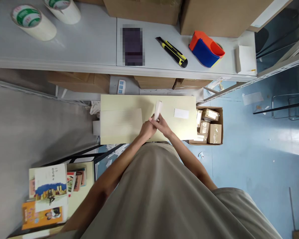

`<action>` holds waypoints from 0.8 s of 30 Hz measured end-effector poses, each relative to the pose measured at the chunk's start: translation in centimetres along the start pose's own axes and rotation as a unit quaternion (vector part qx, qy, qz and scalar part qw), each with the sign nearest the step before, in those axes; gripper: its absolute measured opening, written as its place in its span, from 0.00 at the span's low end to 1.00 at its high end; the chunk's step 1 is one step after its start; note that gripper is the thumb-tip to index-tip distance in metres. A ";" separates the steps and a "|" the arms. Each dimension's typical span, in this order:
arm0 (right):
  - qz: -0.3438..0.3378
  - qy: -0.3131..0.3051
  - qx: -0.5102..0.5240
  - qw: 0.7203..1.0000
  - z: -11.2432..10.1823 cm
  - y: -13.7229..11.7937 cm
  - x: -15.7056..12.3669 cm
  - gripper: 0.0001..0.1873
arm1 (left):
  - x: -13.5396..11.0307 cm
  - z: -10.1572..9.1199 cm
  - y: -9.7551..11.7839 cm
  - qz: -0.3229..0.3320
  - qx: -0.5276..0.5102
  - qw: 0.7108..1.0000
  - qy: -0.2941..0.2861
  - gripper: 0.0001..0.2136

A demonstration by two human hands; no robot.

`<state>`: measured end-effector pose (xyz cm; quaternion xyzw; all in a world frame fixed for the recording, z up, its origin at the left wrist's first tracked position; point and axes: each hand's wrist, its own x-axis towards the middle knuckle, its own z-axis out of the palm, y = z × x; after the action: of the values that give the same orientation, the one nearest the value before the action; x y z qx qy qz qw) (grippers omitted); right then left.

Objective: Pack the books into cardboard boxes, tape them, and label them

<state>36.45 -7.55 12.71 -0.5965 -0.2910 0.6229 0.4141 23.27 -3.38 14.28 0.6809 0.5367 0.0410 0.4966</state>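
Observation:
In the head view both hands meet over a pale yellow table (169, 132). My left hand (149, 128) is closed around the lower end of a white rolled or folded paper (158, 109). Against it, my right hand (162, 126) is closed at the same end, with its fingers partly hidden behind my left hand's. The paper's upper end sticks out away from me. To the left lies a pale sheet (124, 121) flat on the tabletop. A small white slip (181, 113) rests to the right of my hands.
A grey shelf (89, 43) beyond the table bears tape rolls (45, 28), a yellow-black utility knife (173, 52), a red-blue tape dispenser (205, 49) and cardboard boxes (144, 11). An open carton (222, 127) of small parcels stands right. Books (51, 196) lie at lower left.

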 end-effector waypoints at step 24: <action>0.049 -0.008 0.238 0.970 -3.9 -1.7 0.7 0.26 | -1.6 -10.0 -5.4 0.004 -0.392 0.911 0.127 0.43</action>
<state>40.58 -6.59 13.33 -0.4887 -0.1082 0.6987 0.5111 12.94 1.30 16.17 0.4227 0.5335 0.3362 0.6509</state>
